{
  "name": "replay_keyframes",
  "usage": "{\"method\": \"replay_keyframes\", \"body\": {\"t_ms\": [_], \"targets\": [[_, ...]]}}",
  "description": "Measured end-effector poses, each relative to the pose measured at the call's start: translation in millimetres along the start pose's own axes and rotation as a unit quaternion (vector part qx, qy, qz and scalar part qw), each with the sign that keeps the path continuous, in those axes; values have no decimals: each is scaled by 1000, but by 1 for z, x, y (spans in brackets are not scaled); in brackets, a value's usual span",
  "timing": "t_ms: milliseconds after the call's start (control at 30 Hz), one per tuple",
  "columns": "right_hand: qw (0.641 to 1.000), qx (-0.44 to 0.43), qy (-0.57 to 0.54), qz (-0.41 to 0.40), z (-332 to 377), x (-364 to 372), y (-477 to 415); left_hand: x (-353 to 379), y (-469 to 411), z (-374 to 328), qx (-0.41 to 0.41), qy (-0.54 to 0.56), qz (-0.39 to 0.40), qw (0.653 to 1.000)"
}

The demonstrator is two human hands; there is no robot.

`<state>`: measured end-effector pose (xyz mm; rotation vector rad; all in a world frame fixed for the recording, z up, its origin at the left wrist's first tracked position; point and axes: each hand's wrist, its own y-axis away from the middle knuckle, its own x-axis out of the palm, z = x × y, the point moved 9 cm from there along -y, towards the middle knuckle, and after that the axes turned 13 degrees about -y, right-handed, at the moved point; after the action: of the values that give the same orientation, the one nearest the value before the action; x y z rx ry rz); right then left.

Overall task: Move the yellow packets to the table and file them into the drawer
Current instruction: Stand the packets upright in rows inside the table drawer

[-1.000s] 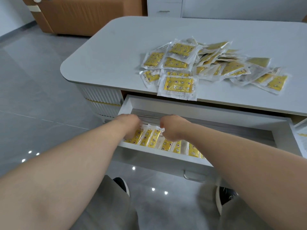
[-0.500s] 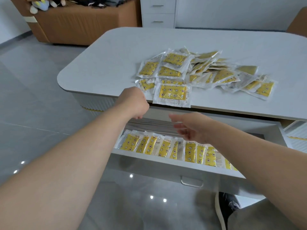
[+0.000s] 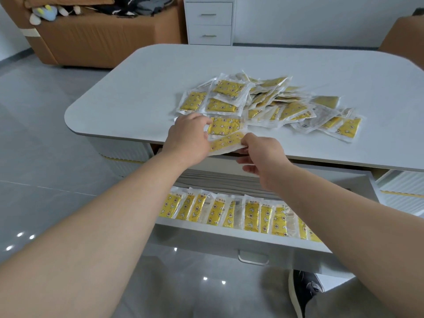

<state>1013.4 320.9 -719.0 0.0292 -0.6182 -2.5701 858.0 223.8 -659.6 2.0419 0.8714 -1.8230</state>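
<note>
Left hand (image 3: 187, 136) and right hand (image 3: 261, 154) both pinching 1 yellow packet (image 3: 226, 142) at table (image 3: 137, 92) edge, above open drawer (image 3: 229, 235).

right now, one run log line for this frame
phase: pickup | left hand and right hand: lifting one packet at table edge | drawer: open, row filed

The yellow packets (image 3: 263, 99) are clear, crinkled plastic film with a slight sheen over a printed yellow insert. The tabletop (image 3: 137, 88) is smooth, matt and pale grey-white. The drawer (image 3: 229, 235) has smooth, matt white panels, a brushed metal handle (image 3: 253, 258) and a ribbed grey lining (image 3: 218, 182) at its back. The floor (image 3: 46, 157) is glossy grey tile that mirrors the ceiling lights. The sofa (image 3: 96, 40) looks like smooth tan leather. The shoe (image 3: 302, 292) is dark knit cloth with a white rubber sole.
</note>
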Motion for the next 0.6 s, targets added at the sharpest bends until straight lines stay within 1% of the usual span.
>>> {"method": "replay_keyframes", "body": {"t_ms": [67, 200, 300, 367, 433, 500, 600], "targets": [[999, -47, -7, 6, 11, -4, 2, 0, 0, -5, 7, 40, 16, 999], [994, -71, -69, 55, 23, -2, 1, 3, 2, -16, 2, 151, 56, 987], [988, -74, -109, 85, 28, 3, 0, 5, 4, -21, -24, 285, 86, 954], [983, -65, -140, 100, 30, 8, 0, 7, 7, -21, -54, 350, 109, 929], [983, -57, -148, 92, 29, 11, -2, 11, 8, -17, -89, 384, 126, 910], [988, -53, -126, 76, 27, 14, -6, 13, 11, -11, -120, 402, 141, 897], [995, -63, -65, 46, 26, 16, -13, 15, 14, 7, -162, 384, 146, 898]]}}
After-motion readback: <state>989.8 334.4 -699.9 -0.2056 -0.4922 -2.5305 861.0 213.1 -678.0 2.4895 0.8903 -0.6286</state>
